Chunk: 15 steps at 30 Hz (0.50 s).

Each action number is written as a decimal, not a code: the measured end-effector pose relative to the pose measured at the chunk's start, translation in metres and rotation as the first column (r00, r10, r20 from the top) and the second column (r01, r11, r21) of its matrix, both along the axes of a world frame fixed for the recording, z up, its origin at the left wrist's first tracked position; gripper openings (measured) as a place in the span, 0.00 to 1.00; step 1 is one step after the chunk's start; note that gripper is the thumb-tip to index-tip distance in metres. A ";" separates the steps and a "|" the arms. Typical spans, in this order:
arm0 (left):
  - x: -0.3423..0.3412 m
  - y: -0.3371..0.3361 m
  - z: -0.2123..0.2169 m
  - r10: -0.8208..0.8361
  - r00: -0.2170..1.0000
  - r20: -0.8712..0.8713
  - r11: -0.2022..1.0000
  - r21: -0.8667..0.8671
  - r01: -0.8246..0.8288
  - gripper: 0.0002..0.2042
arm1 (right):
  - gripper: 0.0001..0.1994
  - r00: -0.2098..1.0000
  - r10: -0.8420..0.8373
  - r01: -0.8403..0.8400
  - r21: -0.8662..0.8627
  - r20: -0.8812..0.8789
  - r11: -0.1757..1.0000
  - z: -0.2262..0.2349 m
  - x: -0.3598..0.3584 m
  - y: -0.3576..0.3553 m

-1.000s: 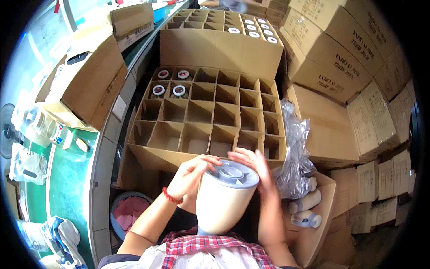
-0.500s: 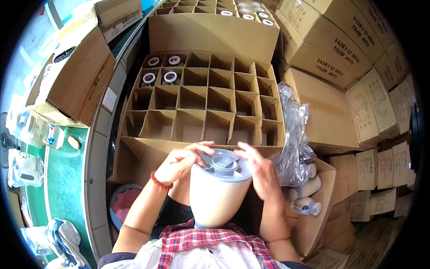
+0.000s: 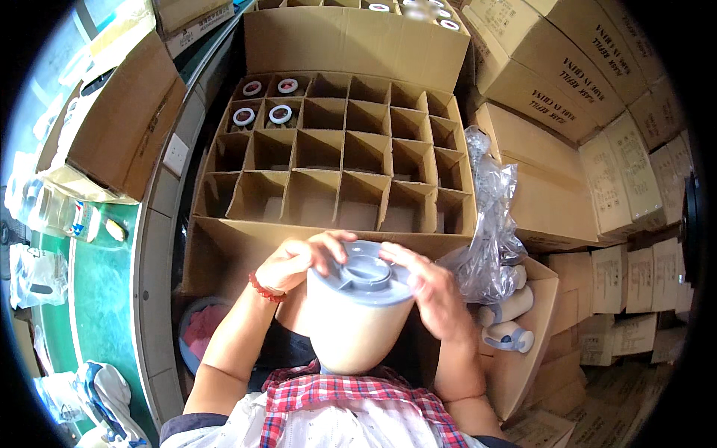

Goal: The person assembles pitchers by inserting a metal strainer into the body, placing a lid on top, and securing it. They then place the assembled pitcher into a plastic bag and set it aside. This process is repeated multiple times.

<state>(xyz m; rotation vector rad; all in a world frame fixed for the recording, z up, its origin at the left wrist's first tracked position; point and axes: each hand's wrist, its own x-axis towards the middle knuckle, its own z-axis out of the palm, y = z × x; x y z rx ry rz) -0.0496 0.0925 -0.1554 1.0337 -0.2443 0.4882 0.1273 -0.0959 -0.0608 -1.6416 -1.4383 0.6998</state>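
1. Cream-coloured and smooth, the flask body [image 3: 357,328] is held upright in front of the person's chest, below the near edge of the divided carton [image 3: 224,254]; it is carried by the hands alone and rests on nothing that can be seen.
2. A grey plastic lid [image 3: 364,272] with a raised round centre is seated on its top.
3. The left hand [image 3: 295,261] is curled over the lid's left rim, fingers bent onto the top; a red cord is worn at that wrist.
4. The right hand [image 3: 429,287] is closed against the lid's right rim and the upper wall, fingers spread.
5. The shell is judged stiff and fairly light, though bulky; its glossy wall is probably slippery, and a fragile inner liner cannot be ruled out.
6. The surest hold is judged to be at the lid's rim and just under it, from both sides, or beneath the base.
7. In the carton's far left corner, four cells are filled with round white-rimmed tops [image 3: 261,104]; the remaining cells look bare.
8. Just right of the right hand, crumpled clear plastic wrap [image 3: 489,239] hangs over an open box [image 3: 538,351] where more cream flasks [image 3: 511,321] lie.
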 end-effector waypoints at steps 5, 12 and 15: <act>0.001 -0.031 0.055 0.356 0.893 -0.276 0.911 0.313 -0.267 0.12 | 0.34 0.389 -0.031 -0.020 -0.042 -0.921 0.999 -0.084 0.046 0.041; -0.001 -0.035 0.082 0.397 0.917 0.048 0.606 0.736 -0.301 0.07 | 0.35 0.030 0.185 -0.156 0.178 -0.982 0.972 -0.076 0.012 0.057; -0.010 -0.017 0.023 0.222 0.975 0.029 0.932 0.287 -0.221 0.11 | 0.36 0.722 0.195 -0.197 0.073 -0.664 0.978 -0.045 0.011 0.026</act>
